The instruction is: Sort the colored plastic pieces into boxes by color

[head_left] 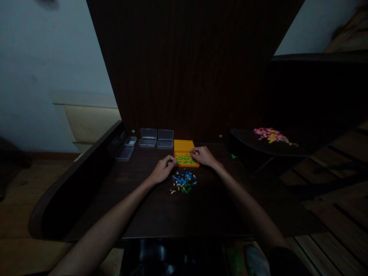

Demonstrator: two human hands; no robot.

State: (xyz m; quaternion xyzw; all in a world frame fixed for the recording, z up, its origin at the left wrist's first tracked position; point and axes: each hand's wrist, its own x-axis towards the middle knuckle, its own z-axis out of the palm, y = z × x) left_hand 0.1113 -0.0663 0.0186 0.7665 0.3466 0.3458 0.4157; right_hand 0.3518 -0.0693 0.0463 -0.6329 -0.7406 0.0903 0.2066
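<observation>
An open orange box (184,147) holding several small green pieces lies on the dark wooden table (149,207). My left hand (163,168) rests at the box's left front corner with fingers curled, pinched against its edge. My right hand (203,155) sits on the box's right side, fingers closed as if pinching a small piece I cannot make out. Just in front of the box lies a loose pile of small blue, green and white pieces (183,182).
Two open clear plastic boxes (156,138) stand left of the orange box, and two more clear cases (126,148) lie further left. A pile of pink and yellow pieces (271,135) sits on a dark surface at the right. A dark wood panel rises behind the table.
</observation>
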